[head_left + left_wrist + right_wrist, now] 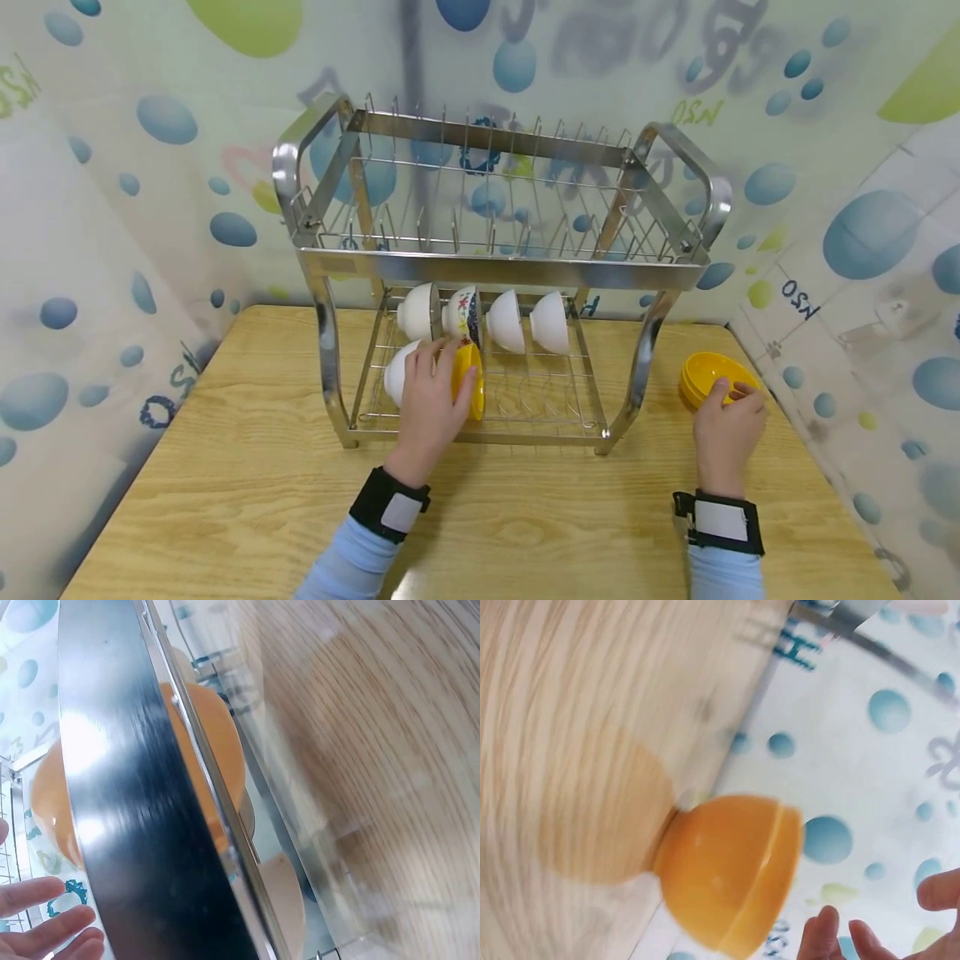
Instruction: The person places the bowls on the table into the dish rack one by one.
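Observation:
In the head view, a yellow bowl (468, 382) stands on its side in the front row of the dish rack's lower tier. My left hand (431, 396) is at this bowl, fingers and thumb apart; in the left wrist view, the fingers (56, 919) look clear of the bowl (214, 750), which a metal bar partly hides. Left of it leans a white bowl (399, 372), partly behind the hand. Nested yellow bowls (708, 372) sit upright on the table at right. My right hand (729, 429) hovers at their near side, its fingers (821, 934) spread and apart from the bowls.
A two-tier metal dish rack (495, 268) stands on the wooden table (525, 517). Its lower back row holds several tilted bowls, including a floral bowl (459, 312) and a white bowl (551, 323). Patterned cloth (517, 67) hangs close behind and at both sides.

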